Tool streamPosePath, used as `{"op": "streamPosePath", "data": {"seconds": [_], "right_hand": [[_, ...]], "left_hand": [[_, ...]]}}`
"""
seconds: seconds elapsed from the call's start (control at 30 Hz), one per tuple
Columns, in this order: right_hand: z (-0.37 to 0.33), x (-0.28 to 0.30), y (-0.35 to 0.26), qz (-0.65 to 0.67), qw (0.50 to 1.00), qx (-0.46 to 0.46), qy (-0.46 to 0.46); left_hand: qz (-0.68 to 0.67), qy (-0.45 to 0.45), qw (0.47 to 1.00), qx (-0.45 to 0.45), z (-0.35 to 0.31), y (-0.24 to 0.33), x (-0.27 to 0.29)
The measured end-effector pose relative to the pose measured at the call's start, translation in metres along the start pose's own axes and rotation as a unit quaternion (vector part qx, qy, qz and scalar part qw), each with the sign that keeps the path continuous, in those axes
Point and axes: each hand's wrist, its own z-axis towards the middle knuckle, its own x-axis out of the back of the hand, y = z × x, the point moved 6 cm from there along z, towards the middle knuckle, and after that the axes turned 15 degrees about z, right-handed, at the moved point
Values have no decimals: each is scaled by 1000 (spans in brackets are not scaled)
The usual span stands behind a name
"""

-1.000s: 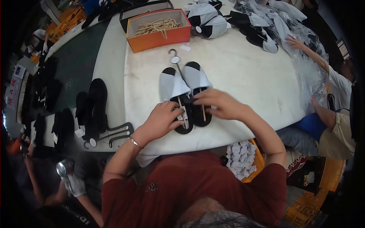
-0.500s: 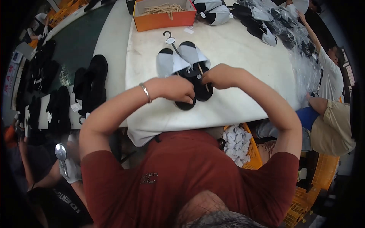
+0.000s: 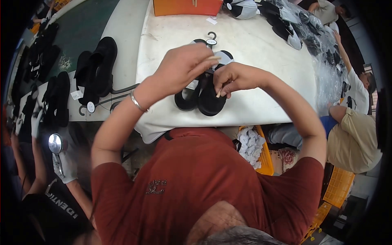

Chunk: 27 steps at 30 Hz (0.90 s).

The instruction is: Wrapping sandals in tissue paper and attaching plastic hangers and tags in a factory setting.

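Note:
A pair of black slippers with light grey toes lies on the white table. The left slipper and right slipper have their heels toward me. A dark hook hanger with a round white label sticks out beyond the toes. My left hand hovers over the left slipper, covering much of it, with fingers closed on a thin wooden stick. Over the right slipper, my right hand pinches another wooden stick, whose end shows above the black heel.
An orange-red box stands at the far edge. Grey-and-black slippers and clear plastic bags lie to the right. Black shoes are on the left. A yellow crate holds crumpled white paper. Co-workers stand on both sides.
My left hand has risen and moved away from the left slipper's heel, a stick now showing in its fingers. My right hand stays at the right slipper. The view has shifted, cutting off the box.

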Motion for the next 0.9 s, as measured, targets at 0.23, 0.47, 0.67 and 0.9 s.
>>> {"op": "streamPosePath", "data": {"seconds": [0.23, 0.47, 0.67, 0.9], "right_hand": [[11, -53, 19, -302, 951, 5, -68], [-53, -15, -46, -251, 814, 339, 399], [-52, -9, -51, -48, 809, 370, 454], [-79, 12, -25, -53, 756, 391, 523]], "left_hand": [[-72, 152, 983, 78, -20, 14, 20], [54, 278, 958, 39, -31, 33, 55], [-30, 35, 999, 19, 24, 20, -6], [307, 191, 932, -2, 143, -76, 30]]}}
